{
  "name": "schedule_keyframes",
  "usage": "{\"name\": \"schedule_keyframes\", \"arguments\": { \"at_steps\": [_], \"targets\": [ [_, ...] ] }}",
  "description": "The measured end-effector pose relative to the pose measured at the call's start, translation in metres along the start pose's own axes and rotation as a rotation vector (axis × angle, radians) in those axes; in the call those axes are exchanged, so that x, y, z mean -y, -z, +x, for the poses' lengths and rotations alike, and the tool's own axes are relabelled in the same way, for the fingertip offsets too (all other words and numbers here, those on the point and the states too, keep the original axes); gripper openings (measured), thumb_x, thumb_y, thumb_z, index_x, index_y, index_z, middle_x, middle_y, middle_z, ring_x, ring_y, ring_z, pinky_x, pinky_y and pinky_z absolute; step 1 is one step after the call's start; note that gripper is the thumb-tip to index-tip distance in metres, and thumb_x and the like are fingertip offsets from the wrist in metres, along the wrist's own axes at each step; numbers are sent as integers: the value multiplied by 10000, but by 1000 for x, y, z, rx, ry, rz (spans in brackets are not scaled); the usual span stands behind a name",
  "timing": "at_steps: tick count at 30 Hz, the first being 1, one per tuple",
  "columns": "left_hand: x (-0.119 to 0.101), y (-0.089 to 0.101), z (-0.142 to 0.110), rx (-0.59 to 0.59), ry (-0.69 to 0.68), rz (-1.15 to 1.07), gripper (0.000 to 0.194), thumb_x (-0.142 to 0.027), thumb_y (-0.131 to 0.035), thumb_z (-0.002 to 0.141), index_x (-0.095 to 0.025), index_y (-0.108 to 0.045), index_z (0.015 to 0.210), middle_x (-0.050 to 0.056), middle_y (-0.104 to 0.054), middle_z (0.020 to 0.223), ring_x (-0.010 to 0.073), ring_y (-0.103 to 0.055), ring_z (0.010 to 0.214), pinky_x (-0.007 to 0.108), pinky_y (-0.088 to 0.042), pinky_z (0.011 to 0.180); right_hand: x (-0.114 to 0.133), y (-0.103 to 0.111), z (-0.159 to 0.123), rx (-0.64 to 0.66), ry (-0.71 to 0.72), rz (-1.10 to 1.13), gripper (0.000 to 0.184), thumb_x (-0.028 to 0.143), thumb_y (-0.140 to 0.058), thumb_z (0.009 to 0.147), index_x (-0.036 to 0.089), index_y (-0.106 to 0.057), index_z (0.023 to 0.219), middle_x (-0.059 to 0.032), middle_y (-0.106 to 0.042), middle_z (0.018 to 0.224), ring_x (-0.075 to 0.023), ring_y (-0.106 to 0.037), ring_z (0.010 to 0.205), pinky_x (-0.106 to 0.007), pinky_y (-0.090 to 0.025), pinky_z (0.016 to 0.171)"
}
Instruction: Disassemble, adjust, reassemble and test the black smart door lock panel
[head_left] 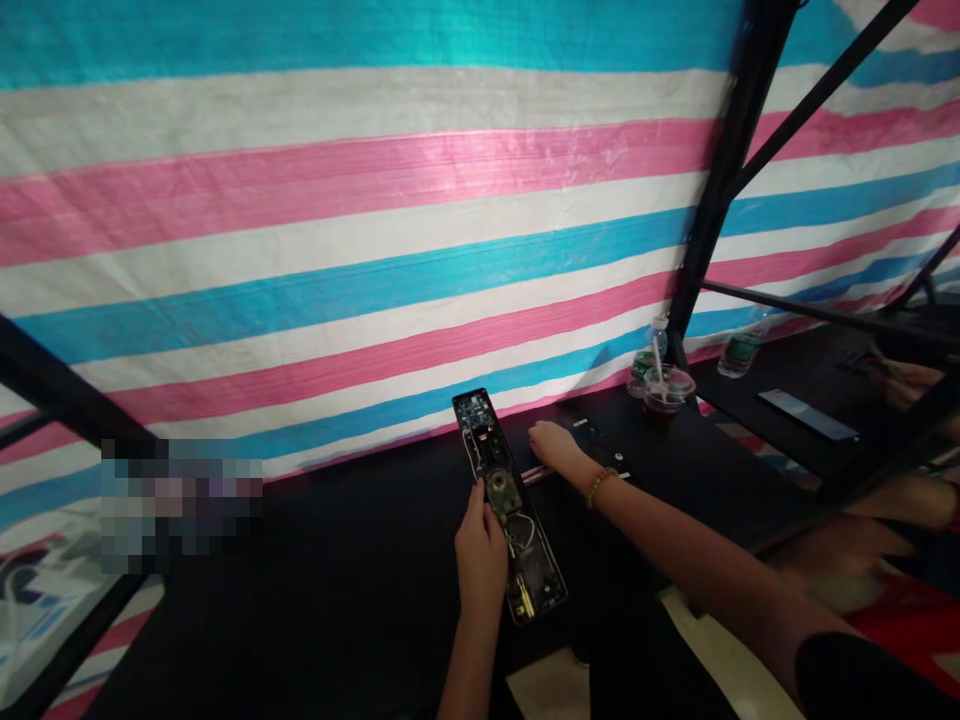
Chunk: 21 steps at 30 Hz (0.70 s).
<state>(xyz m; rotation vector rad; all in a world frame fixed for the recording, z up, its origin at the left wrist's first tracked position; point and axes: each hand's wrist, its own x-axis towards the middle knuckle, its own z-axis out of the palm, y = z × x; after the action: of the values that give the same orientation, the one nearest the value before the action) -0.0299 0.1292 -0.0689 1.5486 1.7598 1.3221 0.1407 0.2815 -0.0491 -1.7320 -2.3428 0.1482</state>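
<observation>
A long, dark, open housing, which looks like a smart door lock panel [510, 510], is tilted up over the black table with its inside facing me. It shows a circuit board at the far end, white wires, a round metal part in the middle and a brass-coloured piece near the close end. My left hand [482, 545] grips its left edge, thumb on top. My right hand [553, 445], with a beaded bracelet on the wrist, is closed just right of the panel. It rests by a dark flat piece [600, 445] on the table; what its fingers hold is hidden.
A plastic cup with a straw [666, 390] and a water bottle [643, 365] stand at the table's back right. Beyond the black metal post [701, 240] are another table with a flat panel [806, 415], a bottle [741, 352] and another person's arms. A striped tarp [375, 270] hangs behind.
</observation>
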Motion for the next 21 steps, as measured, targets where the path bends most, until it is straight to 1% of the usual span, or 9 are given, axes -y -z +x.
{"name": "schedule_keyframes", "arguments": {
  "at_steps": [3, 5, 8, 11, 13, 15, 18, 21],
  "targets": [
    [-2, 3, 4, -1, 12, 26, 392, -243, -399, 962, -172, -586, 1299, 132, -694, 1250, 242, -665, 1149, 389, -489, 1015, 7, -2, 7, 28, -8, -35, 223, 17, -521, 889, 75, -728, 948, -205, -729, 993, -247, -719, 954, -302, -517, 827],
    [-3, 4, 6, -9, 22, 39, 367, -244, -404, 958, -187, -567, 1282, 127, -718, 1178, 249, -700, 1048, 391, -518, 937, 10, 2, 9, 15, 2, -37, 225, 42, -514, 909, 80, -729, 962, -202, -733, 984, -247, -719, 950, -303, -515, 829],
    [-6, 4, 10, -20, 61, 24, 362, -243, -416, 952, -191, -514, 1297, 133, -731, 1105, 252, -720, 962, 380, -529, 866, 15, 18, 12, -51, 42, -11, 264, 157, -467, 984, 100, -715, 1052, -185, -729, 1034, -232, -696, 997, -302, -493, 879],
    [-6, 1, 14, -50, 137, -5, 409, -256, -440, 943, -166, -460, 1341, 137, -745, 1011, 250, -736, 861, 357, -538, 785, 27, 38, 20, -113, 132, 35, 313, 240, -407, 1035, 166, -673, 1183, -117, -714, 1131, -169, -654, 1062, -248, -448, 932],
    [-5, -1, 15, -71, 187, -25, 435, -271, -457, 937, -160, -449, 1358, 123, -752, 961, 246, -739, 817, 343, -540, 747, 38, 48, 26, -126, 205, 56, 299, 248, -423, 1034, 193, -655, 1215, -81, -709, 1141, -143, -644, 1054, -219, -439, 917],
    [-4, -2, 12, -75, 234, -52, 429, -295, -461, 940, -170, -471, 1350, 108, -758, 955, 237, -742, 825, 329, -543, 742, 49, 54, 29, -110, 255, 50, 256, 226, -470, 1010, 177, -689, 1134, -81, -716, 1074, -156, -655, 1002, -226, -450, 879],
    [-2, -4, 2, -49, 300, -116, 421, -348, -436, 959, -191, -502, 1345, 97, -764, 1009, 218, -744, 847, 309, -550, 745, 61, 57, 31, -76, 264, 7, 218, 174, -509, 970, 136, -722, 999, -121, -709, 1005, -192, -677, 912, -257, -473, 817],
    [-1, -6, -11, -34, 318, -189, 444, -364, -409, 972, -188, -506, 1368, 107, -761, 1068, 218, -740, 894, 314, -555, 776, 68, 58, 30, -55, 264, -42, 219, 124, -506, 946, 109, -717, 1002, -163, -697, 1028, -221, -689, 894, -278, -488, 780]
  ]
}}
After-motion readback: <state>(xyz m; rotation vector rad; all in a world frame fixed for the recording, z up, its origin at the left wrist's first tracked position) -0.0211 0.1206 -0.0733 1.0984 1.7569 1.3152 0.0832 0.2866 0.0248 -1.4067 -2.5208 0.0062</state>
